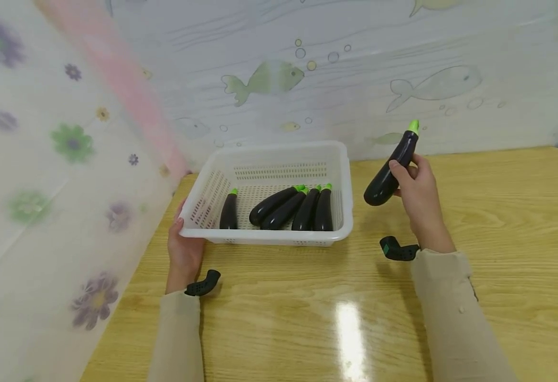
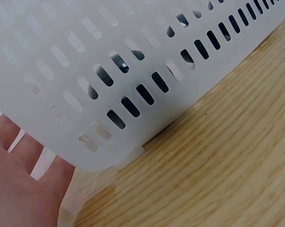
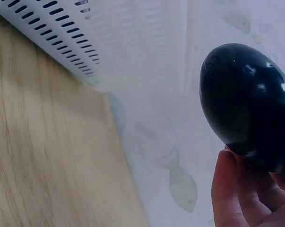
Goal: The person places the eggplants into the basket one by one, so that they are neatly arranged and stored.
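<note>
In the head view my right hand (image 1: 419,193) grips a dark purple eggplant (image 1: 393,170) in the air, right of a white plastic basket (image 1: 266,237). The eggplant is tilted, its bright green stem end up and its rounded end toward the lower left. My left hand (image 1: 185,252) holds the basket by its near left corner, the thumb at the rim. Several more eggplants (image 1: 324,209) lie inside, most toward the right and one apart on the left. The right wrist view shows the held eggplant's round end (image 3: 246,104) close up, above the fingers (image 3: 225,189).
The basket stands on a wooden table (image 1: 269,302) with slotted walls. Behind the table hangs a pale sheet (image 1: 345,111) printed with fish, and a flowered sheet (image 1: 44,175) covers the left side. A black wrist-camera mount sits at each wrist.
</note>
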A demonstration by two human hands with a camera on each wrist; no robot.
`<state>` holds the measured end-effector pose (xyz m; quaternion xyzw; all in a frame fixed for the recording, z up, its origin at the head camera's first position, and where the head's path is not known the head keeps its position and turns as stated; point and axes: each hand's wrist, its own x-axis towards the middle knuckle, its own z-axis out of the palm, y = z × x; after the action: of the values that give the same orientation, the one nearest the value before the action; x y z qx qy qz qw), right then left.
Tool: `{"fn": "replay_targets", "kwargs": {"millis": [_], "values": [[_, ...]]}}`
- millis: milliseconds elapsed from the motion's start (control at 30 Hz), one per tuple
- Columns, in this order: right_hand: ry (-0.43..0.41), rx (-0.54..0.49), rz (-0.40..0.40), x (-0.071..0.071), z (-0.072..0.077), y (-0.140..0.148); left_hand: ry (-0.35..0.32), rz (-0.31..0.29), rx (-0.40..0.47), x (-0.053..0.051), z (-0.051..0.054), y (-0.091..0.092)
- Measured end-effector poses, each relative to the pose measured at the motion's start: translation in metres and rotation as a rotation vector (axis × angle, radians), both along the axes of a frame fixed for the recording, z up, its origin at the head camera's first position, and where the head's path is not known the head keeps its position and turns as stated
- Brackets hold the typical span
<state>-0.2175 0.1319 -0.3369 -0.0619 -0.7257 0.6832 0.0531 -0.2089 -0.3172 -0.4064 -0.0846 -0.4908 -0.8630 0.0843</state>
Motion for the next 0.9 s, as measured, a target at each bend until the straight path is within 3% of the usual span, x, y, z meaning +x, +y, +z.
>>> {"fn": "replay_targets", "kwargs": {"millis": [233, 600, 900], "values": [[0.020, 0.021, 0.025, 0.001, 0.002, -0.001, -0.051, 0.031, -0.053, 0.001, 0.000, 0.001], [0.048, 0.051, 0.034, 0.002, 0.008, -0.005, -0.033, 0.028, -0.018, 0.002, -0.002, -0.001], [0.068, 0.133, 0.109, 0.005, 0.015, -0.012, -0.052, 0.035, -0.027, 0.003, -0.001, -0.001]]}}
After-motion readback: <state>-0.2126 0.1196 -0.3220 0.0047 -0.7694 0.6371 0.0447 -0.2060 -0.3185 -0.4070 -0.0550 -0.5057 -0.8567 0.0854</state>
